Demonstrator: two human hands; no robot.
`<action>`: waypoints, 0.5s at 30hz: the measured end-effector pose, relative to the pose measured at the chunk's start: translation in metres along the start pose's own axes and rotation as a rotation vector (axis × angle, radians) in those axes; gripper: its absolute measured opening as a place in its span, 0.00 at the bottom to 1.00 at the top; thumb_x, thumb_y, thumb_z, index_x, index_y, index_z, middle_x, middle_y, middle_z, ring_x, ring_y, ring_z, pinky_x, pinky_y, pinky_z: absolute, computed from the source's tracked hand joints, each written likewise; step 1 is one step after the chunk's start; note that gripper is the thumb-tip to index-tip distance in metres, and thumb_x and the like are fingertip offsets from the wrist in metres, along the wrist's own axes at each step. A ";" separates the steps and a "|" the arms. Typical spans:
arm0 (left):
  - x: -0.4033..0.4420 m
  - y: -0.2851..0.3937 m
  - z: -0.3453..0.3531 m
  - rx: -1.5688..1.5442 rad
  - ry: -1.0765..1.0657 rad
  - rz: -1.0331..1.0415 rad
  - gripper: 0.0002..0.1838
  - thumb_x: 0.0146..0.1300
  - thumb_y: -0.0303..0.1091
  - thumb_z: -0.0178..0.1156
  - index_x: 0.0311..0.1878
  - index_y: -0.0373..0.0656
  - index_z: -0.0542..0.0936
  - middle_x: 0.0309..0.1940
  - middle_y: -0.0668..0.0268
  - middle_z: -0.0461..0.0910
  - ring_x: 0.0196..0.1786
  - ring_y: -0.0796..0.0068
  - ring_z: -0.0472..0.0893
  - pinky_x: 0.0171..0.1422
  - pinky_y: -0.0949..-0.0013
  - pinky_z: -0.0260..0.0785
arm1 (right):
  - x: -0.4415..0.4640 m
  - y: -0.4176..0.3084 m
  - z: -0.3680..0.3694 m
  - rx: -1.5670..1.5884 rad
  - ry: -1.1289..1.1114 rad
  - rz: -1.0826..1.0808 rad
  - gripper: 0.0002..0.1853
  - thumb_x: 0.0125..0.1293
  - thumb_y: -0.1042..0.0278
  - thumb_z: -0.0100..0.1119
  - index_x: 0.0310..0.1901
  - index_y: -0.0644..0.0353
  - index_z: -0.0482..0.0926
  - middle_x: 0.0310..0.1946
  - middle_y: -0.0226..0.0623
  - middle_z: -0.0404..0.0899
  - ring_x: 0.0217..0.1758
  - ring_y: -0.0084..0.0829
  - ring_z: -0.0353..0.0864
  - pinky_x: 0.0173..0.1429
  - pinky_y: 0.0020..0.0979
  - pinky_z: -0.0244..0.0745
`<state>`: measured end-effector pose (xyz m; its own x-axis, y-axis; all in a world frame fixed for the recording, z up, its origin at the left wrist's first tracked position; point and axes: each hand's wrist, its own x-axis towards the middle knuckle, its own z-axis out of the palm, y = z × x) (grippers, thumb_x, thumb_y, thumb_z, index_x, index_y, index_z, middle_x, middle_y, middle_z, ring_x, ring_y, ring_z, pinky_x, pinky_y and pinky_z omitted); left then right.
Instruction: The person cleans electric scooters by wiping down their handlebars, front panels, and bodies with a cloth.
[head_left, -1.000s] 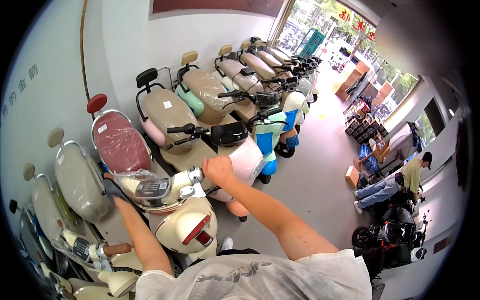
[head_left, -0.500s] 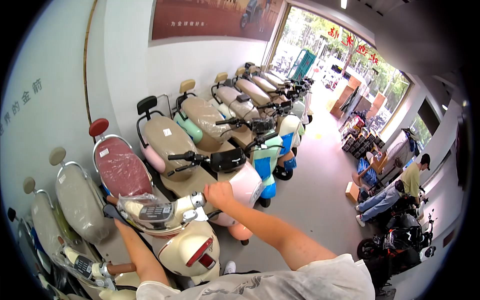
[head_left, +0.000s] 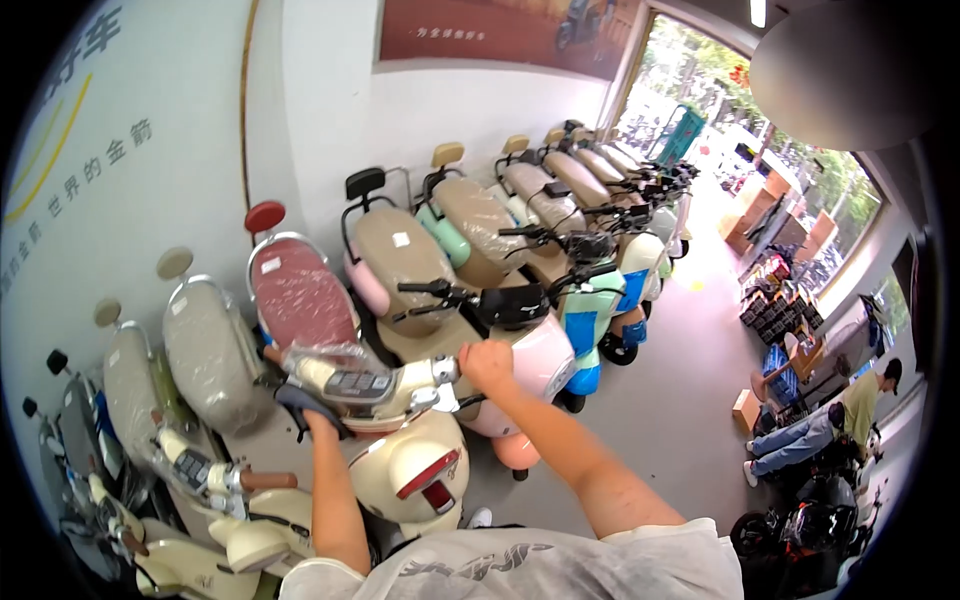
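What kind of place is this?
Probably a scooter shop: there's a long row of scooters, a red seat looks plastic-wrapped, and a big poster seems to show a scooter too.

I'm counting two bare forearms (head_left: 570,455) and one cream scooter (head_left: 400,478) between them. Also showing: one red seat (head_left: 300,292), one red backrest (head_left: 265,216), two round beige backrests (head_left: 175,263) left of it. One other person (head_left: 860,410) is wearing one cap (head_left: 893,376). One banner (head_left: 500,32) is hanging, one teal cart (head_left: 682,135) is standing. Far scooters (head_left: 640,185) are overlapping; that tally is staying unclear.
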<state>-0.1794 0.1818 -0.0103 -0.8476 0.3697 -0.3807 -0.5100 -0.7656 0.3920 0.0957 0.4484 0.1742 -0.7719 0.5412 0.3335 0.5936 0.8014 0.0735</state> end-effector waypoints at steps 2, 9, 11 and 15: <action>-0.012 -0.009 -0.003 0.087 -0.015 0.040 0.26 0.76 0.56 0.44 0.63 0.49 0.74 0.53 0.65 0.77 0.53 0.65 0.75 0.64 0.59 0.66 | 0.000 0.002 0.004 -0.032 0.035 -0.030 0.24 0.69 0.55 0.50 0.17 0.55 0.84 0.18 0.44 0.83 0.22 0.45 0.84 0.30 0.46 0.76; -0.076 -0.048 0.039 1.179 0.008 0.741 0.23 0.74 0.37 0.48 0.64 0.30 0.70 0.64 0.46 0.69 0.67 0.51 0.67 0.74 0.56 0.54 | -0.003 0.001 -0.006 -0.041 0.194 -0.070 0.24 0.67 0.56 0.54 0.14 0.55 0.82 0.15 0.44 0.81 0.19 0.44 0.82 0.26 0.45 0.74; -0.124 -0.042 0.079 1.395 -0.076 0.933 0.31 0.72 0.40 0.49 0.71 0.27 0.62 0.72 0.39 0.61 0.73 0.38 0.59 0.79 0.49 0.45 | -0.004 0.001 -0.010 -0.034 0.175 -0.056 0.24 0.67 0.55 0.53 0.15 0.56 0.83 0.16 0.45 0.81 0.19 0.45 0.82 0.28 0.45 0.75; -0.137 -0.039 0.087 1.603 -0.151 1.022 0.35 0.65 0.39 0.59 0.64 0.19 0.61 0.65 0.22 0.57 0.70 0.23 0.54 0.77 0.37 0.41 | -0.004 -0.001 -0.016 -0.031 0.141 -0.042 0.24 0.67 0.55 0.54 0.15 0.56 0.83 0.16 0.45 0.81 0.20 0.45 0.83 0.28 0.44 0.74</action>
<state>-0.0563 0.2063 0.0994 -0.8284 0.2604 0.4959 0.5598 0.4146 0.7175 0.1020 0.4418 0.1876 -0.7580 0.4641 0.4583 0.5697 0.8132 0.1188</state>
